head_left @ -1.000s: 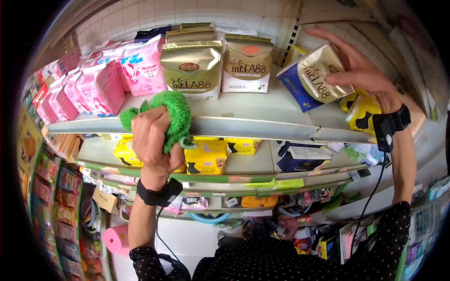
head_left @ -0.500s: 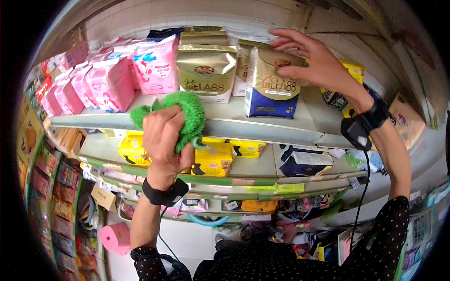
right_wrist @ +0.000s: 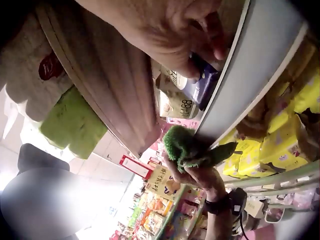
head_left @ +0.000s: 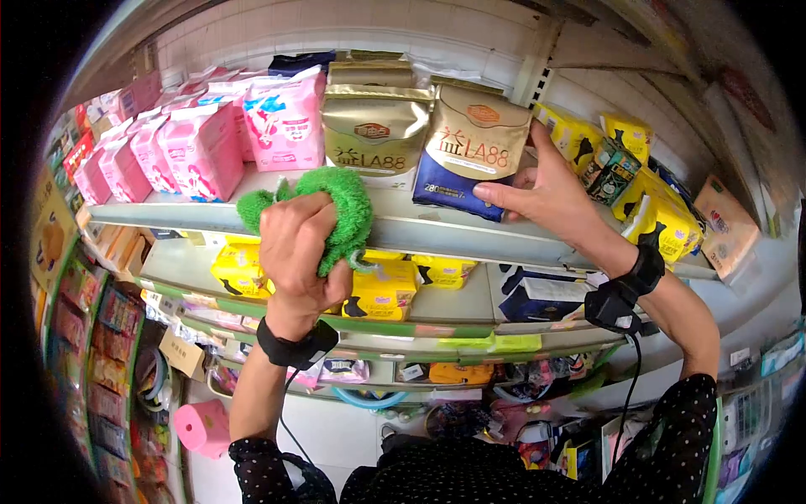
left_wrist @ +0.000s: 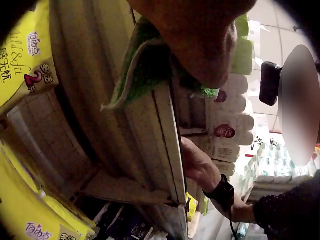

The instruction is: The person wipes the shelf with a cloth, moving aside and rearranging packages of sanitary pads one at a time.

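Observation:
My left hand (head_left: 296,249) grips a bunched green cloth (head_left: 337,210) at the upper shelf's front edge. A corner of the cloth hangs below the fist in the left wrist view. With my right hand (head_left: 558,191) I hold a gold and blue pack of sanitary pads (head_left: 467,149) by its right side, thumb across the lower front and fingers behind. The pack leans slightly and overlaps a hidden pack behind it. Directly left of it stands a gold and white pack (head_left: 375,134). In the right wrist view, the thumb lies on the blue pack (right_wrist: 202,82).
Pink packs (head_left: 197,151) fill the shelf's left end. Yellow packs (head_left: 663,214) and a peach-coloured pack (head_left: 727,225) lie at its right. The metal front lip (head_left: 470,239) runs below. Lower shelves hold more yellow packs (head_left: 382,290) and a dark blue pack (head_left: 541,294).
The gold and blue pack has come from the right to stand beside the gold packs. My right hand has moved left, then down from its top to its side. The left hand keeps the cloth.

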Available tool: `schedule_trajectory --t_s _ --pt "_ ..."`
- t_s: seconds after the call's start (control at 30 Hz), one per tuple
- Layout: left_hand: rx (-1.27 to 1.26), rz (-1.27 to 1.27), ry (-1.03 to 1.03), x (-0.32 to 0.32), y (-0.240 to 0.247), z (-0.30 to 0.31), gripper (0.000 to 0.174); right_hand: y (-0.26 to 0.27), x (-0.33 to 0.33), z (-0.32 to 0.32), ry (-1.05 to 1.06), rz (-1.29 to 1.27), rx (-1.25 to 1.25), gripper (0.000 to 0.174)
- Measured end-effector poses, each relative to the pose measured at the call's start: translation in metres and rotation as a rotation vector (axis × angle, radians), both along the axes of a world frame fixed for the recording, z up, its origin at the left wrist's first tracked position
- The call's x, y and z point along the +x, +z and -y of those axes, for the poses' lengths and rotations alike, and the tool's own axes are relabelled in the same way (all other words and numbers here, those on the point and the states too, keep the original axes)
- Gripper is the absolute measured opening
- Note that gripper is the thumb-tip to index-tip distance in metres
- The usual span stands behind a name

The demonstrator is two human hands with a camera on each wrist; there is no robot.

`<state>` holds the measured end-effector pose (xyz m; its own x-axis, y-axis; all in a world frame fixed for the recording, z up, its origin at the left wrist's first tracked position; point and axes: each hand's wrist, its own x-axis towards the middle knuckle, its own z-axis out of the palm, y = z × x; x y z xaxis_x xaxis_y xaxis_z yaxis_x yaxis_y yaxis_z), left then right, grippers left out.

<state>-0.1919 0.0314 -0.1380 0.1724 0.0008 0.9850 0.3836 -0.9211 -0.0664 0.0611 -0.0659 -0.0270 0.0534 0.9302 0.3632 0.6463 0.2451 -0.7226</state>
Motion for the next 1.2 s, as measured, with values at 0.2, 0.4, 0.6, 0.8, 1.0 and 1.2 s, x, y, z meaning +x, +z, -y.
schedule_trajectory --t_s 0.2,0.4,0.6,0.8,1.0,1.2 --pt "-0.014 -0.019 -0.019 -0.004 0.005 0.003 0.042 -0.009 0.010 -0.007 -0.057 0.020 -0.014 0.091" --pt "-0.015 0.029 -0.013 0.000 0.006 0.004 0.040 0.022 0.009 -0.013 -0.194 0.477 0.511 0.066" --pt "-0.023 0.027 -0.030 0.000 0.005 0.005 0.040 0.047 -0.049 -0.051 0.107 0.873 0.516 0.058" --pt "-0.064 -0.042 -0.053 -0.010 0.005 0.006 0.048 0.055 -0.061 -0.098 0.150 0.721 0.048 0.050" --pt "-0.038 0.021 -0.073 -0.009 0.000 0.002 0.044 0.055 -0.066 -0.098 0.211 0.684 0.061 0.049" --pt "-0.049 0.009 -0.076 -0.008 0.001 0.004 0.046 0.055 -0.073 -0.080 0.100 0.713 0.312 0.053"
